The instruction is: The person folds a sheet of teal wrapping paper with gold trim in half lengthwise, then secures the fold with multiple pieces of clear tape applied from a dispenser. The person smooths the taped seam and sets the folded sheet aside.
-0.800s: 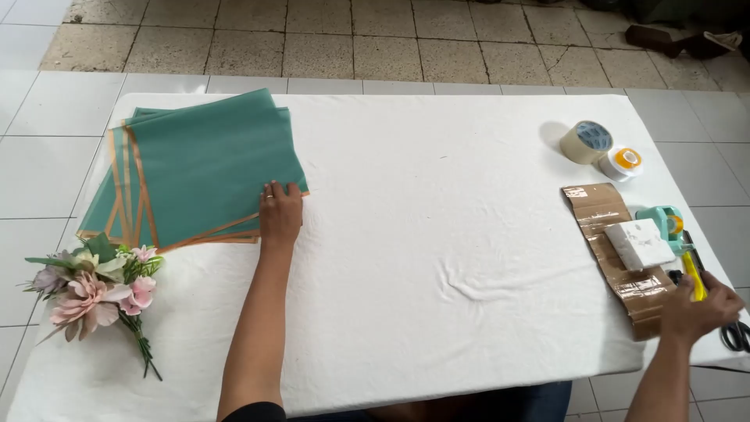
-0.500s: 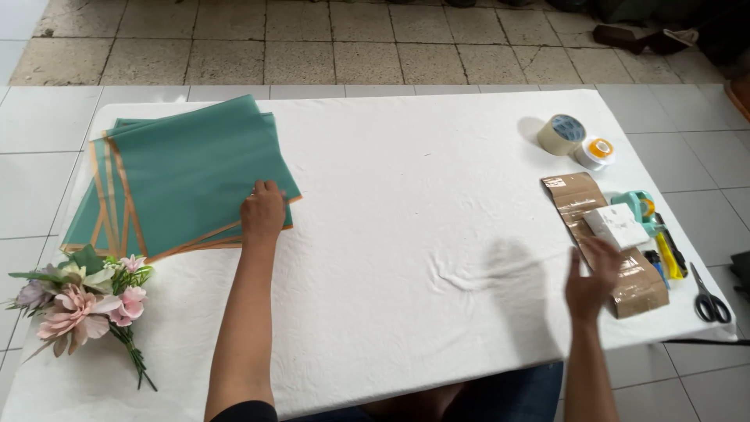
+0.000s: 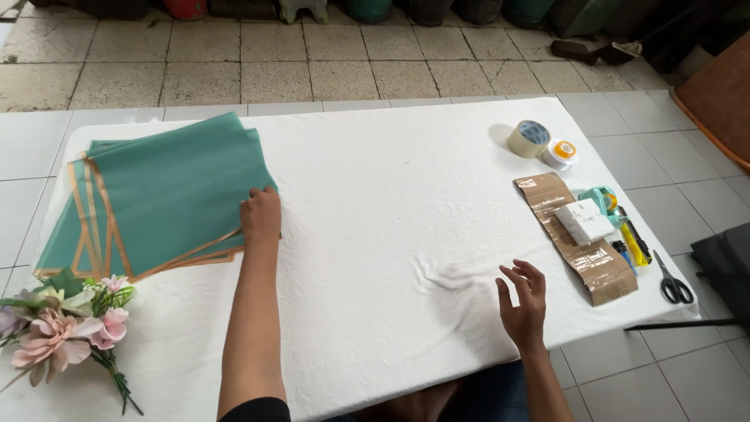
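My left hand rests on the right corner of a stack of teal wrapping sheets with tan borders, fingers curled at the edge. The sheets lie fanned at the left of a table with a white cloth. My right hand hovers open above the cloth near the front edge, fingers spread, holding nothing. It is left of a strip of brown cardboard. A bunch of pink and white artificial flowers lies at the front left corner.
On the right side lie two tape rolls, a white box on the cardboard, a teal tape dispenser, a yellow cutter and black scissors. Tiled floor surrounds the table; a dark object stands at right.
My right hand has drawn back leftward from the cardboard and tools to the cloth's front middle. My left hand stays on the teal sheets. The view shifted.
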